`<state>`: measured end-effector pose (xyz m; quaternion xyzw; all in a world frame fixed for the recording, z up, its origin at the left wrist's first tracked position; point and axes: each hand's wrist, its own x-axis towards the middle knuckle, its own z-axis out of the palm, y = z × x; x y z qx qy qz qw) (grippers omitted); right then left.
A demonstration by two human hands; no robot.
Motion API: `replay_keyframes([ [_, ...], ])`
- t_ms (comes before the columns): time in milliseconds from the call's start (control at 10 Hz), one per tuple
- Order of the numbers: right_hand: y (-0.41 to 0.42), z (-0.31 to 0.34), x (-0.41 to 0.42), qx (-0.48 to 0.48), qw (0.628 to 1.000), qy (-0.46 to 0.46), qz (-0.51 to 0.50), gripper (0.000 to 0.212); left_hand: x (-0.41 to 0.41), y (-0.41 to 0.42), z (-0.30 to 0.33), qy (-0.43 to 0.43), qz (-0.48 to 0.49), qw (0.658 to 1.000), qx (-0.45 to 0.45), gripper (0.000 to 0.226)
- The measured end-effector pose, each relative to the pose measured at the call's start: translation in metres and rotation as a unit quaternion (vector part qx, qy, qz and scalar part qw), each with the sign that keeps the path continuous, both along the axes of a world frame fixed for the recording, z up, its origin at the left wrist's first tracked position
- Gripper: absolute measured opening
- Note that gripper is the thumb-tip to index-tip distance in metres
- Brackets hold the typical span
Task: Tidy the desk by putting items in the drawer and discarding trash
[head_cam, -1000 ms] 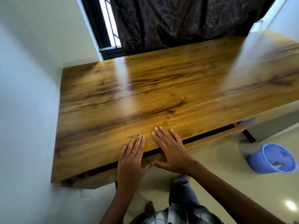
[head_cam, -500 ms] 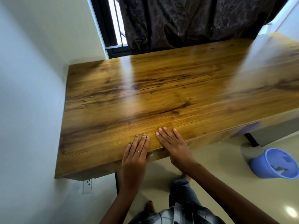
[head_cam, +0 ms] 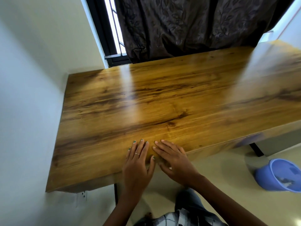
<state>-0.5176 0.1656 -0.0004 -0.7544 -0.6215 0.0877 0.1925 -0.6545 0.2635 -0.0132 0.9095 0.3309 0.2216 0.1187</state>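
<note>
Both hands flat, fingers straight, grasping nothing: left hand (head_cam: 137, 165) and right hand (head_cam: 175, 162) press near edge of glossy wood-grain desk (head_cam: 162, 101). Round blue plastic bin (head_cam: 280, 175) on floor, four o'clock.

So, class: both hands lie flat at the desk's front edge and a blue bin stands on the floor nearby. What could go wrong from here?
1. The left hand and right hand press flat at the front edge of the desk; fingers overlapping the drawer front could be pinched if it is not fully shut.
2. The blue bin stands on the floor near the person's right side; a step that way might tip it and spill its scraps.
</note>
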Motion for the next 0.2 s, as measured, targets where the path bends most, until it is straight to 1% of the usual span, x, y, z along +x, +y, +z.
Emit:
replay_keyframes([
  [100,0.007,0.017,0.039,-0.025,0.997,0.075,-0.015,0.05,0.041,0.016,0.003,0.02,-0.025,0.999,-0.004,0.052],
  [200,0.011,0.034,0.098,-0.042,0.997,0.036,-0.048,0.058,0.09,0.031,0.023,0.03,-0.035,0.999,-0.006,0.054],
])
